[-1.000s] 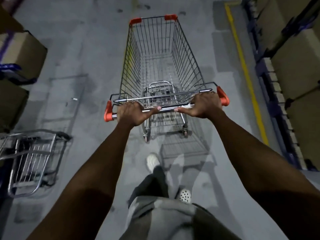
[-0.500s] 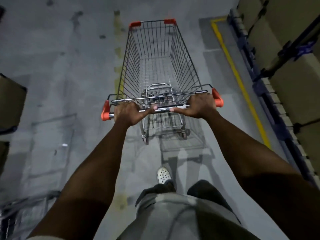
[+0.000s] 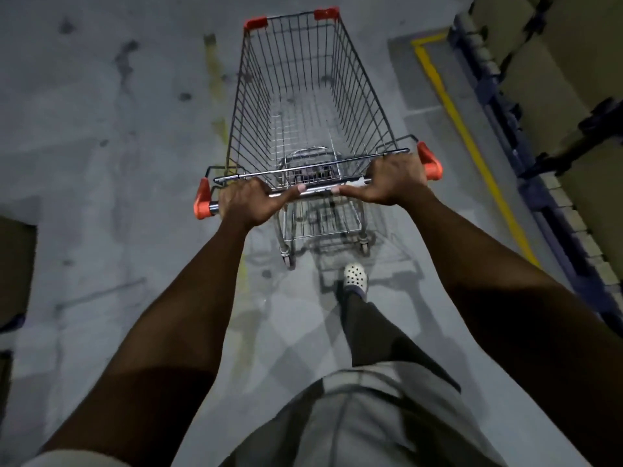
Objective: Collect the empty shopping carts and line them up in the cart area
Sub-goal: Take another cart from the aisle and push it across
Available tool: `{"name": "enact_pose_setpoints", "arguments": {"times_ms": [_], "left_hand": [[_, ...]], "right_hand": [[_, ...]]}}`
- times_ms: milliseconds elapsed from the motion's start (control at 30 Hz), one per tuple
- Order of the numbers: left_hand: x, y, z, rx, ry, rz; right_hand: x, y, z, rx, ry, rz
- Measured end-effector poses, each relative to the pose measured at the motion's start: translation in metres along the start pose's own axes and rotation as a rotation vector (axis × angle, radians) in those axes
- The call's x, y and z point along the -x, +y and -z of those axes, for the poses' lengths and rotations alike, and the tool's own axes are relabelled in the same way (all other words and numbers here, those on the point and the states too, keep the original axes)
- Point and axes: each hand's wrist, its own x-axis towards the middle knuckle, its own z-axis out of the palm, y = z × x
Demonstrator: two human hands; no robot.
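cart (image 3: 256, 106): thin metal wire, grey, slightly shiny.
handle (image 3: 320, 192): smooth metal tube, glossy.
caps (image 3: 202, 201): orange plastic, matt.
floor (image 3: 118, 163): grey concrete, matt, rough, with dark stains.
line (image 3: 469, 139): yellow paint, matt.
boxes (image 3: 556, 79): brown cardboard, matt.
shoe (image 3: 354, 277): white plastic with holes.

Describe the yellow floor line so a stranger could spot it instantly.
Find the wire shopping cart on the grey floor. To its right, along the blue pallets, runs the yellow line. Unlike the faded stripe left of the cart, it is bright, unbroken and turns a corner at its far end.
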Motion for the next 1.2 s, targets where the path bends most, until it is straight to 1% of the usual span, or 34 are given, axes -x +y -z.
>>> {"name": "enact_pose_setpoints", "arguments": {"times_ms": [67, 233, 400, 533, 633, 767, 900, 1000, 1200], "left_hand": [[-0.054, -0.009, 0.007, 0.008, 0.015, 0.002], [-0.179, -0.037, 0.024, 0.046, -0.011, 0.045], [-0.286, -0.065, 0.046, -0.047, -0.066, 0.099], [-0.380, -0.102, 0.059, -0.070, -0.024, 0.130], [-0.456, -0.137, 0.069, -0.033, 0.005, 0.117], [-0.554, -0.191, 0.082, 0.031, -0.033, 0.087], [-0.635, -0.236, 0.092, 0.043, -0.050, 0.030], [-0.678, -0.257, 0.104, 0.016, -0.058, -0.008], [-0.825, -0.298, 0.114, 0.014, -0.030, 0.018]], "right_hand": [[-0.057, 0.011, 0.009, -0.008, 0.012, 0.015], [-0.196, 0.031, 0.031, -0.039, -0.036, 0.047], [-0.322, 0.042, 0.046, 0.019, -0.051, 0.060], [-0.429, 0.037, 0.058, -0.001, -0.038, 0.049], [-0.508, 0.030, 0.073, 0.003, -0.044, 0.029], [-0.607, 0.015, 0.091, -0.007, -0.060, -0.004], [-0.681, 0.002, 0.105, 0.001, -0.049, -0.027], [-0.726, -0.007, 0.108, -0.014, -0.049, -0.037], [-0.876, 0.009, 0.123, -0.012, -0.035, -0.036]]}}
